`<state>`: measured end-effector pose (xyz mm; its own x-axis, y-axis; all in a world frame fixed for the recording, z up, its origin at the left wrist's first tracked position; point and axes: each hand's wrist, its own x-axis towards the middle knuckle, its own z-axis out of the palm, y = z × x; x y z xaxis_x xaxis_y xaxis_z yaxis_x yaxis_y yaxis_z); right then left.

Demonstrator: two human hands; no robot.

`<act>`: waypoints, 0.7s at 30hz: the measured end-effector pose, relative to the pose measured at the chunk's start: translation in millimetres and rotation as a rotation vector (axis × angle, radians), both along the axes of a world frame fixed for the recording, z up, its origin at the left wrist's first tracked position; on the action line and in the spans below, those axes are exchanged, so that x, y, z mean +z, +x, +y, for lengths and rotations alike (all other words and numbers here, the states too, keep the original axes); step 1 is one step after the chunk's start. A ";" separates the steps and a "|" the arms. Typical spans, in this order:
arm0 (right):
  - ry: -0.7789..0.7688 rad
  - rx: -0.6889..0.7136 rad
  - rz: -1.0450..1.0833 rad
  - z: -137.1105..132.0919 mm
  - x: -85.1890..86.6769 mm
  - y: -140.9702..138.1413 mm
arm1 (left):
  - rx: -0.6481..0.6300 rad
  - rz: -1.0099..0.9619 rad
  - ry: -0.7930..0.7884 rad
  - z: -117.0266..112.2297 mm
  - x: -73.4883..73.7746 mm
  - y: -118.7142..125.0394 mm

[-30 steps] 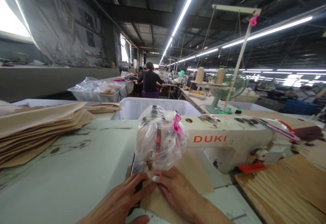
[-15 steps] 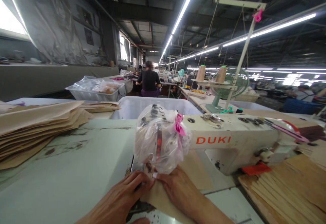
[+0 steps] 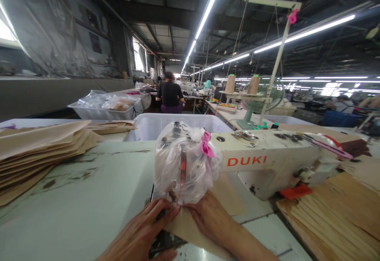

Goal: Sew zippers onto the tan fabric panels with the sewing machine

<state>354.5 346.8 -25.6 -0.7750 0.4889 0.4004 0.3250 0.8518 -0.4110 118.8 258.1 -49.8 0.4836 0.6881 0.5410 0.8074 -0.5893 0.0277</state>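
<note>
A tan piece of thin material (image 3: 190, 229) lies under the head of a white sewing machine (image 3: 252, 158), partly hidden by my hands. My left hand (image 3: 148, 219) has thumb and index finger closed at the piece's left edge, just in front of the needle area. On the other side, my right hand (image 3: 209, 217) grips the piece with its fingertips close to my left thumb. Something small and white (image 3: 179, 202) shows at the fingertips. A clear plastic bag (image 3: 187, 162), tied with a pink ribbon (image 3: 207, 144), wraps the machine head and hides the needle.
Stacked tan pieces lie at the left (image 3: 38, 154) and more sit on a board (image 3: 332, 213) at the right. Behind the machine stands a white bin (image 3: 142, 128). Thread cones (image 3: 230, 84) and a green fan (image 3: 263, 101) are farther back. A person (image 3: 170, 95) sits ahead.
The view has shifted slightly to the right. Both hands stay at the machine head, and the white bit at the fingertips shows less, slightly farther under the bag.
</note>
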 end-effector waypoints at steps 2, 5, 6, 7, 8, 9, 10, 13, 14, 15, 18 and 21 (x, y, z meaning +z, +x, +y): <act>0.004 -0.008 0.000 1.2 -1.7 0.7 | -0.012 -0.007 0.008 -0.6 3.5 2.1; 0.012 -0.006 0.004 2.2 -3.7 2.5 | 0.037 -0.027 0.002 -4.1 9.2 7.7; 0.008 -0.004 0.010 2.3 -3.9 3.1 | 0.060 -0.035 -0.011 -5.6 10.5 9.7; 0.000 -0.001 0.019 2.3 -4.0 3.5 | 0.078 -0.041 -0.025 -7.1 11.2 11.5; -0.006 0.003 0.027 2.3 -3.8 3.8 | 0.093 -0.046 -0.038 -8.3 11.3 13.0; -0.011 0.006 0.033 2.4 -3.6 3.7 | 0.102 -0.047 -0.048 -9.3 10.9 14.0; -0.013 0.009 0.034 2.5 -3.3 3.5 | 0.110 -0.047 -0.056 -9.9 10.2 14.7; -0.016 0.017 0.020 2.7 -2.5 2.0 | 0.137 -0.047 -0.065 -10.0 6.6 15.3; -0.020 0.019 0.014 2.4 -2.5 1.6 | 0.139 -0.044 -0.069 -9.7 5.2 15.3; -0.023 0.015 0.008 1.8 -2.7 1.4 | 0.139 -0.041 -0.073 -9.3 3.6 15.2; -0.010 -0.002 -0.007 -1.8 -4.6 2.6 | 0.151 -0.030 -0.078 -8.6 -2.7 14.2; 0.037 -0.016 -0.035 -2.6 -6.0 4.6 | 0.164 -0.029 -0.088 -8.1 -9.1 11.6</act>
